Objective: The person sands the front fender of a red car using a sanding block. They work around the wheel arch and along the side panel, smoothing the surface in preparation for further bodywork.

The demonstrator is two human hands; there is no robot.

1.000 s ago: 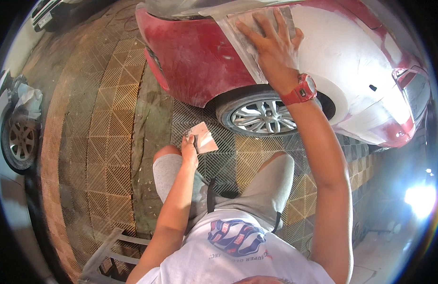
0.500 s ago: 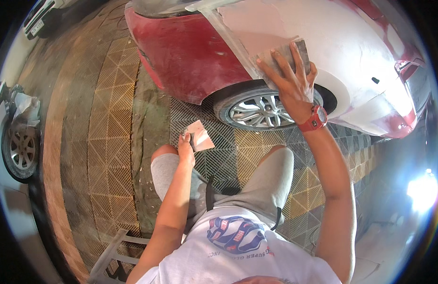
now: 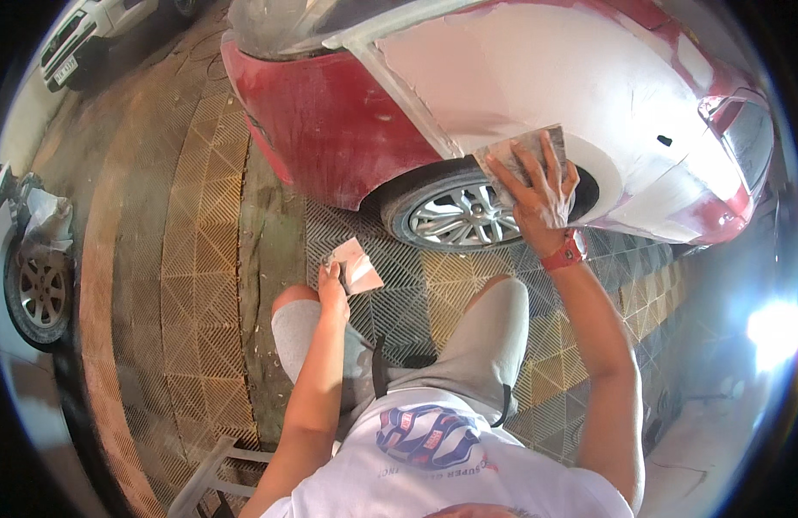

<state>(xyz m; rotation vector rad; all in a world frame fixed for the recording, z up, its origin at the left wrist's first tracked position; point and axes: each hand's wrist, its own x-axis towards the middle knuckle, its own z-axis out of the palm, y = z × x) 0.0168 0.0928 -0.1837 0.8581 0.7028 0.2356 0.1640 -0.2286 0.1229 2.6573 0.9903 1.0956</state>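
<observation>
My right hand [image 3: 541, 194], a red watch on its wrist, presses its spread fingers along a flat, greyish square putty spreader [image 3: 550, 145]. The spreader is at the wheel-arch edge of a car body panel [image 3: 610, 95], which is whitish with a smooth pink filler patch [image 3: 451, 73]. My left hand [image 3: 331, 292] pinches a small flat plate [image 3: 358, 266] coated with pink putty, held low above the floor near my left knee. Below the arch is the car's wheel [image 3: 468, 211] with silver spokes, partly behind my right hand.
Red bodywork [image 3: 338, 121] lies left of the patch. Patterned floor tiles [image 3: 205, 259] spread beneath me. A loose-looking wheel [image 3: 41, 289] belongs to another vehicle at the left. A grey metal frame [image 3: 205, 475] stands by my left elbow, and a bright lamp [image 3: 774, 337] glares at the right.
My right hand and the spreader have moved down the panel, from the filler patch to the arch edge. My left hand with the putty plate has dropped slightly. The view has shifted a little.
</observation>
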